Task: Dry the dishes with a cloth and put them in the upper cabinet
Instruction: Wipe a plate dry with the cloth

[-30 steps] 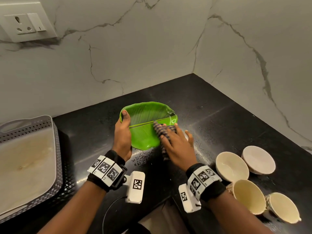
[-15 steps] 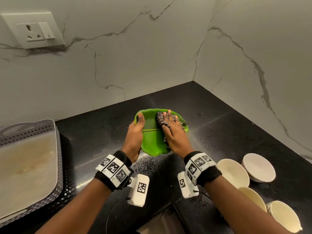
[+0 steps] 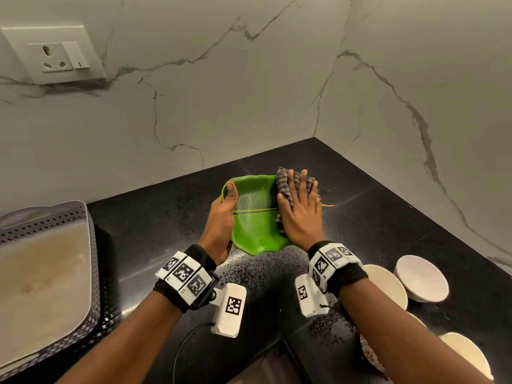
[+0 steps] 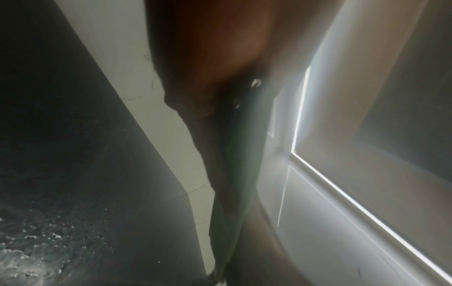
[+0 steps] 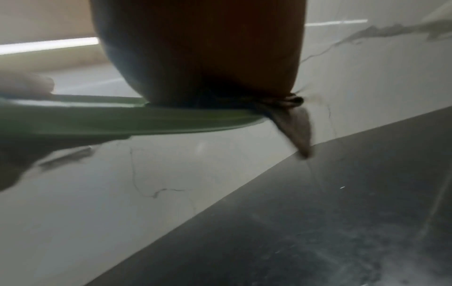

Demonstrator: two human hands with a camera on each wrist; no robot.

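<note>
A green leaf-shaped plate is held just above the wet black counter. My left hand grips its left rim, thumb on top and fingers underneath. My right hand lies flat, fingers straight, pressing a striped cloth onto the plate's right side and far rim. In the right wrist view the plate is seen edge-on under my palm, and a corner of the cloth hangs off its right end. The left wrist view shows the plate's green edge beside my dark fingers.
Several cream bowls stand on the counter at the right, close to my right forearm. A grey perforated basket holding a beige tray sits at the left. Marble walls meet in a corner behind the plate, with a wall socket at upper left. Water droplets speckle the counter.
My right hand has slid the cloth from the plate's near right edge up across it to the far right rim. The plate has shifted a little toward the wall, with my left hand's grip unchanged.
</note>
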